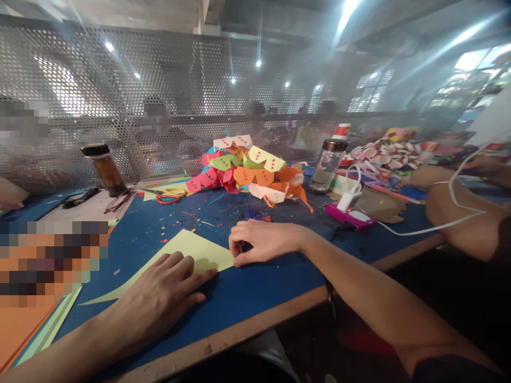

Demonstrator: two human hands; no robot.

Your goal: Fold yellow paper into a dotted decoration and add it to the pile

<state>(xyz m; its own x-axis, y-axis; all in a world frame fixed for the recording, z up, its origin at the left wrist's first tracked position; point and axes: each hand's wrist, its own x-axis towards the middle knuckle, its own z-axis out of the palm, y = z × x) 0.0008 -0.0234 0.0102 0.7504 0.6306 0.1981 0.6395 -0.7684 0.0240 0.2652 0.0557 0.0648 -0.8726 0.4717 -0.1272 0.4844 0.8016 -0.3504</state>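
A pale yellow sheet of paper, seemingly folded into a triangle, lies on the blue tabletop in front of me. My left hand rests flat across its lower part, fingers stretched to the right and pressing it down. At the paper's right corner my right hand is closed, thumb and curled fingers pinching the tip. Beyond the hands sits a pile of cut paper shapes in orange, pink, green and cream, many with rows of dots. Small paper scraps are scattered between pile and sheet.
Scissors lie back left, near a dark-capped bottle. A clear bottle and a pink power strip with a white cable stand right. Stacked coloured paper lies left. Another person's arm reaches in at right.
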